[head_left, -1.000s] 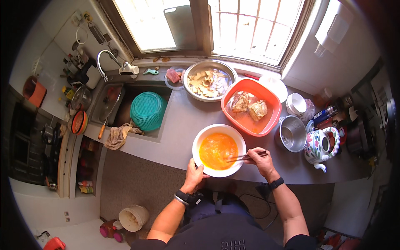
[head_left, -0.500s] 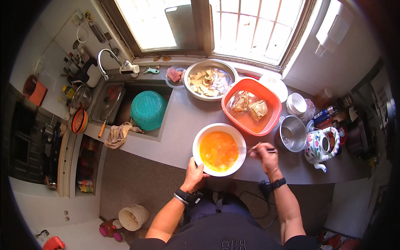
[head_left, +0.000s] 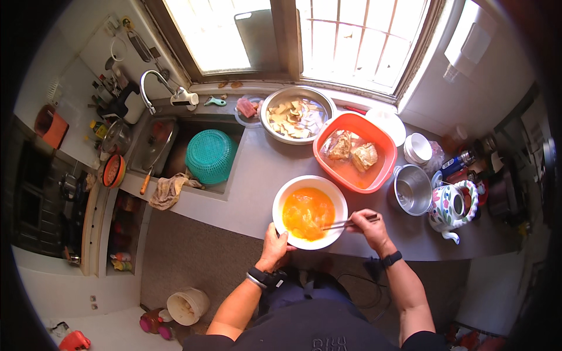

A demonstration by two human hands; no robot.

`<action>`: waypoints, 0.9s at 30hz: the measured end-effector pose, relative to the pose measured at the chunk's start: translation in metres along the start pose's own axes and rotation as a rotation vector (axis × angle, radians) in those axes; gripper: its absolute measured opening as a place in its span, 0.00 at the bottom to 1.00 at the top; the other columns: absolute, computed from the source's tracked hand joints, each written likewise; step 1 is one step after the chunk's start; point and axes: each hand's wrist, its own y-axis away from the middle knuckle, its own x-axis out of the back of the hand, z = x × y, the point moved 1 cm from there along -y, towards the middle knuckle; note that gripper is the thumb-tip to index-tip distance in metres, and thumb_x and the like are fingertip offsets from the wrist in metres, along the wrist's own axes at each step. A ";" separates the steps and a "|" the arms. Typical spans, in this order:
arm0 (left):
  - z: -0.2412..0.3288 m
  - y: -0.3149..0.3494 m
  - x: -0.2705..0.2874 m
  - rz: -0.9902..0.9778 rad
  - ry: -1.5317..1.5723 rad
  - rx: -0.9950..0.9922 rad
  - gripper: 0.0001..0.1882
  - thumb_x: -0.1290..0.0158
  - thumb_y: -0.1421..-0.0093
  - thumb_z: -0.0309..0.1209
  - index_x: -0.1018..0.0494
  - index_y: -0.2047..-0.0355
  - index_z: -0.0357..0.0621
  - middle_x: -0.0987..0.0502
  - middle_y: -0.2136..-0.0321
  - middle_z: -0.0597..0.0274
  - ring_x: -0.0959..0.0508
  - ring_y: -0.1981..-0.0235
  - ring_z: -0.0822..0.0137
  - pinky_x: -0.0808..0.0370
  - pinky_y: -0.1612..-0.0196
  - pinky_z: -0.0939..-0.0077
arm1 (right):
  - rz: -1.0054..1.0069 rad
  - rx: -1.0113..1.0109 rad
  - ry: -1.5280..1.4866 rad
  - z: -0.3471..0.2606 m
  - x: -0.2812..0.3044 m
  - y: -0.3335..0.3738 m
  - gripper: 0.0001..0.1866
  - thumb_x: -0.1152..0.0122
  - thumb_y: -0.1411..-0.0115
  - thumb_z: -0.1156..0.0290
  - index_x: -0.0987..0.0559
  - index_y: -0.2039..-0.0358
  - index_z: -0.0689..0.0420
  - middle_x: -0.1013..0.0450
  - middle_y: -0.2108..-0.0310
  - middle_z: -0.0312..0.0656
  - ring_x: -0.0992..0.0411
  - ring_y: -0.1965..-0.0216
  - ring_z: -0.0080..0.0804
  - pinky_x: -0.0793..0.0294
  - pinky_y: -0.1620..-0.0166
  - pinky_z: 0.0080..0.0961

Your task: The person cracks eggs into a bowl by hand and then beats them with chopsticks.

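Note:
A white bowl of beaten egg stands at the counter's front edge. My left hand grips its lower left rim, thumb on the near side and fingers around the underside. Closed around a pair of chopsticks, my right hand is just right of the bowl. The chopstick tips reach over the rim into the orange egg, which looks streaked and foamy there. Beyond the bowl sits a red-orange basin with two chunks of meat in liquid.
A steel bowl of pale slices is near the window. Right of the basin stand a metal pot and a floral teapot. On the left, a green colander sits in the sink, with a rag over its edge.
My right hand has moved slightly down, and the chopsticks, blurred before, now dip into the egg. My left hand keeps its hold on the bowl. The whole view has shifted slightly.

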 end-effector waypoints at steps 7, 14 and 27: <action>0.004 0.002 -0.004 0.021 0.001 -0.012 0.14 0.58 0.35 0.24 0.42 0.49 0.35 0.30 0.55 0.50 0.20 0.63 0.59 0.16 0.71 0.69 | -0.078 -0.084 -0.005 -0.005 -0.013 0.002 0.09 0.39 0.38 0.69 0.20 0.67 0.62 0.22 0.70 0.43 0.21 0.69 0.31 0.17 0.62 0.27; 0.001 0.001 -0.002 0.011 -0.010 -0.023 0.15 0.58 0.34 0.25 0.42 0.49 0.35 0.30 0.54 0.49 0.19 0.63 0.59 0.16 0.70 0.69 | -0.046 0.000 0.013 -0.008 -0.017 -0.004 0.09 0.37 0.39 0.69 0.21 0.68 0.63 0.22 0.70 0.43 0.22 0.71 0.30 0.17 0.64 0.26; -0.002 0.000 0.000 0.015 -0.015 -0.031 0.15 0.57 0.35 0.25 0.41 0.48 0.35 0.30 0.54 0.49 0.19 0.63 0.58 0.16 0.71 0.69 | -0.047 0.055 0.002 -0.005 -0.018 -0.010 0.07 0.39 0.38 0.70 0.21 0.66 0.61 0.21 0.68 0.43 0.21 0.67 0.30 0.18 0.61 0.26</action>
